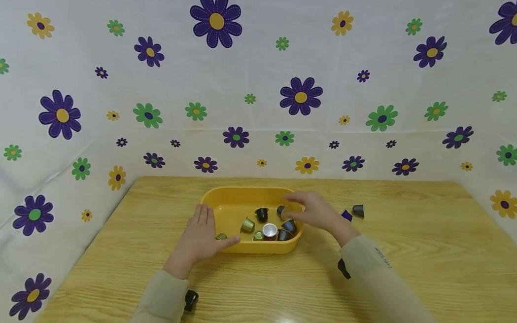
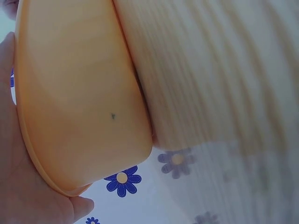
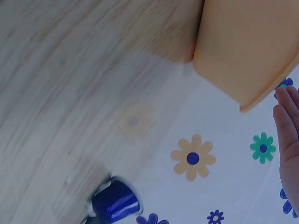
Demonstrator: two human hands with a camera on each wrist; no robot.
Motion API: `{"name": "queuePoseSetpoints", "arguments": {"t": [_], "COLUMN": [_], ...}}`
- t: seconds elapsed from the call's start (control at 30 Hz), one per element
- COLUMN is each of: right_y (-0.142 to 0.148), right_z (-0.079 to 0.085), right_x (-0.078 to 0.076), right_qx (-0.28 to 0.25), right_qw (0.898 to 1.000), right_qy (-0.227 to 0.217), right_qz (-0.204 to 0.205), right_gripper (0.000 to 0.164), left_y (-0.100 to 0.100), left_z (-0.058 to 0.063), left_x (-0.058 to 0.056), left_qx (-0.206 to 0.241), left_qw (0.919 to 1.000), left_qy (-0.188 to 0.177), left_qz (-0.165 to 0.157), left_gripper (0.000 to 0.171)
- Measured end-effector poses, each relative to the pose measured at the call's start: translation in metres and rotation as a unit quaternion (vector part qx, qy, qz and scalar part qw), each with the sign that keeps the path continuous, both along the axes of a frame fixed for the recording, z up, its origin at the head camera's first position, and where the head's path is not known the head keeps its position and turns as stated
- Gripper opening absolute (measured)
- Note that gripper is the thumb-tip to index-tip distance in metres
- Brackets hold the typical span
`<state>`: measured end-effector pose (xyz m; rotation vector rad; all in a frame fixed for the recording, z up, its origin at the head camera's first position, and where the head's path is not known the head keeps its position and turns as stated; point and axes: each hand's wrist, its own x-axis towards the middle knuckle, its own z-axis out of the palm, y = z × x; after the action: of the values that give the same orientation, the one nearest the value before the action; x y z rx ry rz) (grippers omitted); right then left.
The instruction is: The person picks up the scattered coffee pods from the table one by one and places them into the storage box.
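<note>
A yellow tray [image 1: 275, 248] stands on the table with several coffee capsules in it: green ones such as the green capsule [image 1: 247, 224], dark ones such as the black capsule [image 1: 261, 214], and one showing its silver lid [image 1: 269, 231]. My left hand [image 1: 198, 239] rests on the tray's left end, fingers straight and thumb along the front rim. Over the right end reaches my right hand [image 1: 317, 212], fingers extended and apart. A dark capsule [image 1: 281, 212] lies by its fingertips; whether they touch it is unclear.
Right of the tray, a purple capsule [image 1: 346, 215] and a dark grey capsule [image 1: 358, 210] lie on the wooden table [image 1: 412, 269]. A white flowered cloth [image 1: 256, 57] hangs behind and at both sides. Both wrists wear black straps.
</note>
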<state>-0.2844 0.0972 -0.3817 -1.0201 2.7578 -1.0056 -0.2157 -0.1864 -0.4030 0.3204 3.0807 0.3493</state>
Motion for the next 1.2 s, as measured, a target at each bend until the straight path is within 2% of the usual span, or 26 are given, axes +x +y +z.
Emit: {"name": "queuePoseSetpoints", "arguments": {"t": [0.2,0.5,0.77,1.2], "right_y": [0.021,0.052,0.077,0.118], "right_z": [-0.002,-0.004,-0.007,-0.015], "right_x": [-0.002,0.0,0.002,0.01], "right_qx": [0.016,0.037,0.04,0.061], "right_qw": [1.0,0.997,0.995,0.992], "right_qy": [0.016,0.009,0.044,0.019], "right_qz": [-0.02,-0.071,-0.075,-0.107], "right_gripper": [0.045,0.047,0.046,0.047], "left_y": [0.0,0.0,0.0,-0.001], "left_z": [-0.001,-0.001,-0.002,-0.004], "left_x": [-0.001,0.0,-0.001,-0.002], "left_qx": [0.006,0.009,0.006,0.006], "left_qw": [1.0,1.0,1.0,1.0], "left_qy": [0.002,-0.001,0.001,0.008], "left_qz": [0.002,0.002,0.003,-0.002], "left_gripper": [0.112,0.112,0.112,0.111]}}
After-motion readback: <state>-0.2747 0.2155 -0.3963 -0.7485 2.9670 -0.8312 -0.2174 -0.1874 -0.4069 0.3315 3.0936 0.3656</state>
